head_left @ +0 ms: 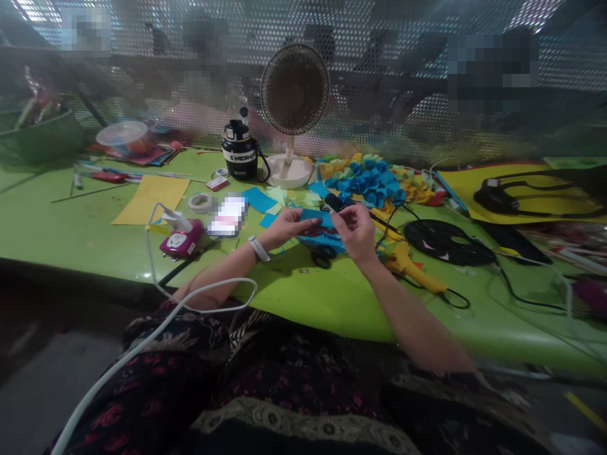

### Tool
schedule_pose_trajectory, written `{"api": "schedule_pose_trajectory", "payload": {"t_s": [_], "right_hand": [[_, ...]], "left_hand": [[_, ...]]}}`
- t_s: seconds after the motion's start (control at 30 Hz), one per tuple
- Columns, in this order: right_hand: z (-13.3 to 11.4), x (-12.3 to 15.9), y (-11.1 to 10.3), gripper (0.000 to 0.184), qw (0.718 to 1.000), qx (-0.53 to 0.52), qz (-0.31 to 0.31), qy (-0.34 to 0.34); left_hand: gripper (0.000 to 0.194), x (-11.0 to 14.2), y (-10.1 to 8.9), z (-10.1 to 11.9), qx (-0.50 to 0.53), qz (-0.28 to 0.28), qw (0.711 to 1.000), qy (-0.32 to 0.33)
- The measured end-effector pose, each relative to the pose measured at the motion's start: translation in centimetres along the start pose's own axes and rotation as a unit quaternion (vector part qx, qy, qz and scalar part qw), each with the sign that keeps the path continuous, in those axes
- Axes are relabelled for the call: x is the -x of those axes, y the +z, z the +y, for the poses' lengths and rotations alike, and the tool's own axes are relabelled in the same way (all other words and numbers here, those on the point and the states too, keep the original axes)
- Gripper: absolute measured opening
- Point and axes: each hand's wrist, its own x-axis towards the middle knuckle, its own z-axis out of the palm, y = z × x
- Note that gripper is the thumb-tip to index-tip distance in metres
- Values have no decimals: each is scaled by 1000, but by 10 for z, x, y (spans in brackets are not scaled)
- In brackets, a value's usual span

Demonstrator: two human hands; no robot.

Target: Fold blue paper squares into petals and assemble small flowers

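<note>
Between my two hands a blue piece of paper is held just above the table. My left hand is closed on its left side, thumb on top. At the right edge my right hand pinches the same paper with thumb and fingertips. Below them lie dark-handled scissors, their blades hidden under blue scraps. Beyond my right hand is a heap of folded blue paper pieces with yellow ones around it. A yellow glue gun lies to the right of my right forearm.
A white fan and a black bottle stand at the back. On the left are a phone, a tape roll, yellow paper and a purple power adapter. A white cable crosses over my left arm. A black disc lies right.
</note>
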Motion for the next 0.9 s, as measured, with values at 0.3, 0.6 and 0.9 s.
{"api": "schedule_pose_trajectory", "payload": {"t_s": [0.3,0.6,0.9], "right_hand": [[-1,1,-3,57,989,34,-143,22],[-11,-3,-5,48,967,-91,-200,126],[-7,-6,-6,40,948,-138,-207,199]], "left_hand": [[31,2,1,4,-10,-1,999,-34],[25,4,-13,19,-82,-78,990,-84],[30,4,-8,18,-82,-56,992,-79]]}}
